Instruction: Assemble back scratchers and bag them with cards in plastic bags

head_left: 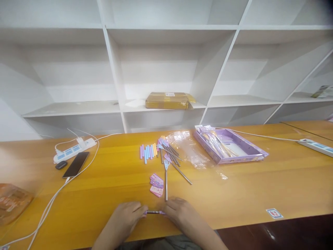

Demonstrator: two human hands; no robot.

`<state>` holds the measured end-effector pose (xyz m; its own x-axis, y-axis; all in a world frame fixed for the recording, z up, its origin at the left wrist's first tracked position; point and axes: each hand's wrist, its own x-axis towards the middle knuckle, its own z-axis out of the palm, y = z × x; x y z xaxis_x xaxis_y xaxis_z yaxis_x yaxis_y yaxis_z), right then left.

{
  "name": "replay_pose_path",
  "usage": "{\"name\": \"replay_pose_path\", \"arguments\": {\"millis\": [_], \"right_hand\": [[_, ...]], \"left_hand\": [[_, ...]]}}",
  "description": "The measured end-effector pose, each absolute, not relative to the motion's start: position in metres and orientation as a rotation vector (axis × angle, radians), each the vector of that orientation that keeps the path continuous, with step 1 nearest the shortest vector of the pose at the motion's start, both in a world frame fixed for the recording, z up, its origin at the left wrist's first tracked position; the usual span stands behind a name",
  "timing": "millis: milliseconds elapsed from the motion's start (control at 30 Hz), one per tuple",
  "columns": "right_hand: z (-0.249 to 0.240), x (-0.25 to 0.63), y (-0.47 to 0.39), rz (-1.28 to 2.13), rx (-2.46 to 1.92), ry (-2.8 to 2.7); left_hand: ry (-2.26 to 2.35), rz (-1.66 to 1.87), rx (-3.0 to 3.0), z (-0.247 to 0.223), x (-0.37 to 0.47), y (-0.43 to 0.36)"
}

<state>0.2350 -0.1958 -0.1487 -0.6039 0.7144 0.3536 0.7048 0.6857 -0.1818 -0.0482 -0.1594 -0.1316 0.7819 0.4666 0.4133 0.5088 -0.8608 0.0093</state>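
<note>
Near the table's front edge, my left hand [130, 216] and my right hand [177, 211] are closed around the two ends of a telescopic back scratcher [153, 212]. Its thin metal rod shows between them, with a bit of purple at each end; the rest is hidden by my fingers. Just beyond my right hand lies a back scratcher with a blue claw [166, 165]. More back scratchers [169, 151] with metal rods are heaped behind it. Left of the heap sit several coloured handle sleeves [147, 152] in a row. Small pink and purple cards [156, 185] lie before my hands.
A purple box [243, 160] holds wrapped back scratchers, beside clear plastic bags [192, 149]. Leftward are a phone [76, 165] with white cables, a power strip [75, 150] and an orange package [13, 203]. A cardboard box [168, 101] rests on the white shelf [91, 108].
</note>
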Motion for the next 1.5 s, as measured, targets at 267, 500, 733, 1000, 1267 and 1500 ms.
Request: {"name": "replay_pose_path", "arguments": {"millis": [267, 500, 733, 1000, 1267, 1500], "right_hand": [[-0.151, 0.441, -0.214, -0.261, -1.366, -2.115], [-0.194, 0.507, -0.23, -0.167, -1.789, -1.981], [-0.204, 0.489, -0.234, 0.128, -2.133, -1.651], [-0.202, 0.468, -0.23, 0.122, -2.064, -1.499], [-0.203, 0.469, -0.235, 0.066, -2.021, -1.458], [-0.175, 0.488, -0.23, -0.325, -1.914, -1.615]], "left_hand": [[-0.845, -0.836, -2.565, -0.095, -0.197, -0.138], [-1.113, -0.821, -2.529, -0.117, -0.23, -0.134], [-1.345, -0.981, -2.523, -0.133, -0.206, -0.138], [-1.566, -1.012, -2.627, -0.15, -0.194, -0.129], [-1.355, -0.986, -2.6, -0.143, -0.2, -0.129], [-1.09, -0.947, -2.538, -0.125, -0.216, -0.139]]}}
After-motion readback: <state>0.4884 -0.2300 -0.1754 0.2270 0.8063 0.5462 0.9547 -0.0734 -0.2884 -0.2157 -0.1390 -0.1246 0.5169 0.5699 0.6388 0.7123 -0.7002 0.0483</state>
